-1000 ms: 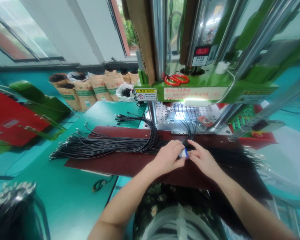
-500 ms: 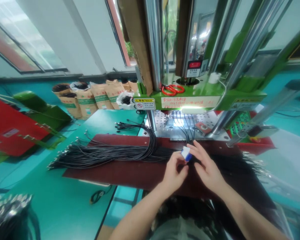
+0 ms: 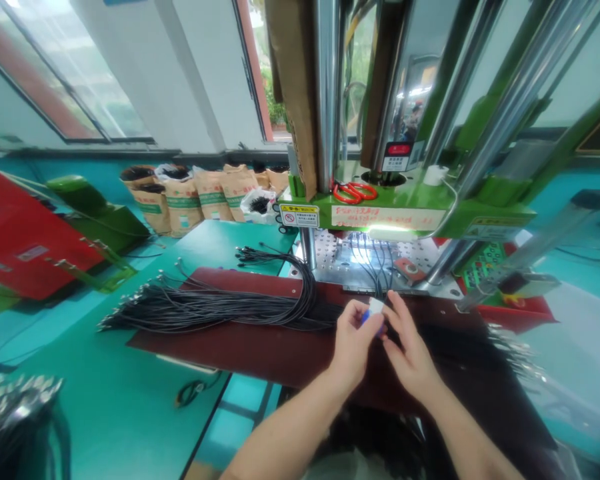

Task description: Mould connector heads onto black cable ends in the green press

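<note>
A small blue and white object is pinched between the thumb and fingers of my left hand. Close on its right side is my right hand, fingers apart, the fingertips near or touching the object. Both hands are above the dark red board. A long bundle of black cables lies across the board to the left of my hands. Just beyond my fingers, several thin black cables run onto the perforated metal plate of the press.
The green press frame carries red-handled scissors. A reddish block sits on the metal plate. More cable ends lie at the right. Paper sacks stand behind the green table. Another bundle is at lower left.
The view has shifted slightly. My left thumb has closed onto the blue and white object, which is now more upright, and my right fingers have drawn nearer together.
</note>
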The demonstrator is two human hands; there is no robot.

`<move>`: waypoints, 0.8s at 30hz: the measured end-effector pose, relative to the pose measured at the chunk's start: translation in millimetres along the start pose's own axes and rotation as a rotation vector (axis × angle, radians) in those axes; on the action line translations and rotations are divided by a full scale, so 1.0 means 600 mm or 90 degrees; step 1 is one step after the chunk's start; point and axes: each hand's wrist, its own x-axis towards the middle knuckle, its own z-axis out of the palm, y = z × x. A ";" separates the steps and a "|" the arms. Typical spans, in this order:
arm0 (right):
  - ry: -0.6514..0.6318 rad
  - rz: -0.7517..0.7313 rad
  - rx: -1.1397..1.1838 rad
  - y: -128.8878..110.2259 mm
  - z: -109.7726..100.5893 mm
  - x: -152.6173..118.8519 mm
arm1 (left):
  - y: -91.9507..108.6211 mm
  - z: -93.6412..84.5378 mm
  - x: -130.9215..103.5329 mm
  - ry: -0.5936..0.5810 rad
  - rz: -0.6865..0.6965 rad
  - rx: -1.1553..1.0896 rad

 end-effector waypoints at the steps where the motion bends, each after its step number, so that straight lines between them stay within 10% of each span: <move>1: 0.015 -0.009 -0.039 0.004 -0.002 0.003 | 0.000 0.001 -0.004 0.004 0.010 0.013; 13: 0.059 -0.300 -0.513 -0.009 -0.035 0.029 | 0.026 -0.003 0.028 -0.129 -0.121 -0.196; 24: 0.037 -0.278 -0.479 0.005 -0.031 0.031 | 0.017 -0.009 0.036 -0.089 -0.151 -0.101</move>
